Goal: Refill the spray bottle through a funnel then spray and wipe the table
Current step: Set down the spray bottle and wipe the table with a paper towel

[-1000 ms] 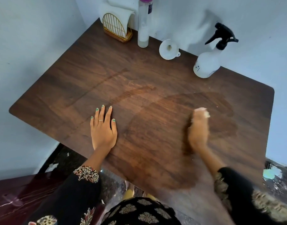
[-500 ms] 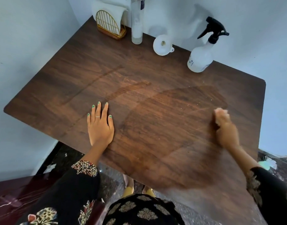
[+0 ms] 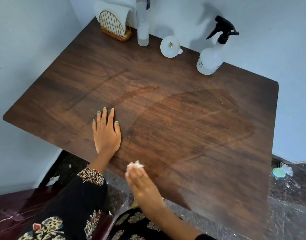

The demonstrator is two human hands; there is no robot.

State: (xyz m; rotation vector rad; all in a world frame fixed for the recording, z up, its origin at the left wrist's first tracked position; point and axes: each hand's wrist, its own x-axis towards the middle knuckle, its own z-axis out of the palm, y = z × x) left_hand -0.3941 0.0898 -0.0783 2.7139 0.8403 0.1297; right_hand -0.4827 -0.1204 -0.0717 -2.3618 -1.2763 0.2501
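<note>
My left hand [image 3: 106, 134] lies flat on the brown wooden table [image 3: 166, 80] near its front edge, fingers straight. My right hand [image 3: 140, 181] is blurred at the front edge and holds a small crumpled white tissue [image 3: 135, 165] under its fingertips. A damp, darker patch [image 3: 192, 122] covers the table's right half. A white spray bottle [image 3: 211, 58] with a black trigger head stands at the back right. A white funnel [image 3: 170, 46] lies on its side to the left of it.
A tall clear bottle [image 3: 143, 28] with a little liquid stands at the back by the wall. A gold wire holder with white napkins [image 3: 115, 25] sits in the back left corner. Walls close in at the left and back. Dark speckled floor shows below the front edge.
My right hand with the tissue has swept from the table's right side across to the front edge near my body. My left hand has stayed flat in place.
</note>
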